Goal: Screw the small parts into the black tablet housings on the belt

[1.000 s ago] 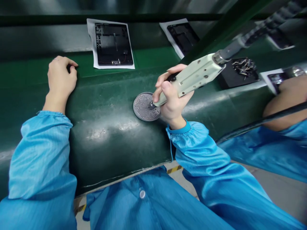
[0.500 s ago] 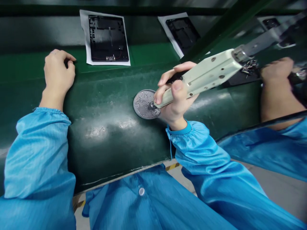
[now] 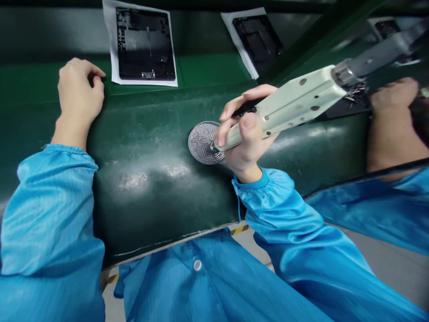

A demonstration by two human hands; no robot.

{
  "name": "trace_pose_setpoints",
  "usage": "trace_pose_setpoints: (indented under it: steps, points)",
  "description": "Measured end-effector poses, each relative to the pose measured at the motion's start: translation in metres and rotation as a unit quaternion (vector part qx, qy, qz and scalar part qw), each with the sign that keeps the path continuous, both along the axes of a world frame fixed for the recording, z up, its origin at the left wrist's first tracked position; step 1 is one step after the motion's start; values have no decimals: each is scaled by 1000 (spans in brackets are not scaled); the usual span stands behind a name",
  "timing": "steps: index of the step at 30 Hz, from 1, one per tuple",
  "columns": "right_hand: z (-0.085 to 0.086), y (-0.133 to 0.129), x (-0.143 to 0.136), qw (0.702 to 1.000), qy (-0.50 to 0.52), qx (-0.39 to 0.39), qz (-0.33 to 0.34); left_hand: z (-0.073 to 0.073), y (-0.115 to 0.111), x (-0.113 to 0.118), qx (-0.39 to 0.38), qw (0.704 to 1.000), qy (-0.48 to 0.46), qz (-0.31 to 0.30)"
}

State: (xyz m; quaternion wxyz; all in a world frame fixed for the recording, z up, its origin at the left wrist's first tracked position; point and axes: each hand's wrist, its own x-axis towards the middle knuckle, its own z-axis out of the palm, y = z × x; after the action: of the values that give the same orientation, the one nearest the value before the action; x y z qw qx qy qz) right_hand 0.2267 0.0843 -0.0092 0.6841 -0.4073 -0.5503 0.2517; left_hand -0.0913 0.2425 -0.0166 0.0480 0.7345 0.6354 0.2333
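Note:
My right hand (image 3: 250, 134) is wrapped round a pale green powered screwdriver (image 3: 298, 100), which slants up to the right. Its tip points down at a round, perforated metal plate (image 3: 204, 143) on the green bench (image 3: 150, 197); whether it touches the plate I cannot tell. My left hand (image 3: 80, 91) rests on the bench at the left, fingers loosely curled, thumb close to the index finger, and nothing shows in it. Right of this hand lies a black flat panel (image 3: 145, 49) with small components and a thin wire, on a white sheet (image 3: 115, 76).
A second black panel (image 3: 258, 40) on white sheeting lies at the back, beside a slanting green bar (image 3: 308, 40). Farther right are a dark tray with small metal pieces (image 3: 357, 91) and another person's hand (image 3: 395, 94). The bench's front edge (image 3: 174, 241) runs before my blue coat.
The panels and my left hand appear slightly higher and farther left as the view shifts. The plate sits a little farther right under the screwdriver. My right hand keeps its grip.

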Motion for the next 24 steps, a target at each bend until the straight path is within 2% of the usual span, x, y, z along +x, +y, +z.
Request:
trace_pose_setpoints:
  steps: [5, 9, 16, 19, 24]
  points:
    - [1, -1, -2, 998, 38, 46, 33, -1, 0, -1, -3, 1000, -3, 1]
    - [-2, 1, -2, 997, 11, 65, 27, -1, -1, -1, -12, 1000, -8, 5]
    - [-4, 1, -2, 998, 17, 49, 24, 0, -1, 3, 4, 1000, 4, 7]
    - [-2, -2, -2, 999, 6, 14, 28, 0, -1, 2, 4, 1000, 4, 7]
    - [-8, 1, 2, 999, 19, 11, 38, -7, 5, -4, 6, 1000, -6, 3]
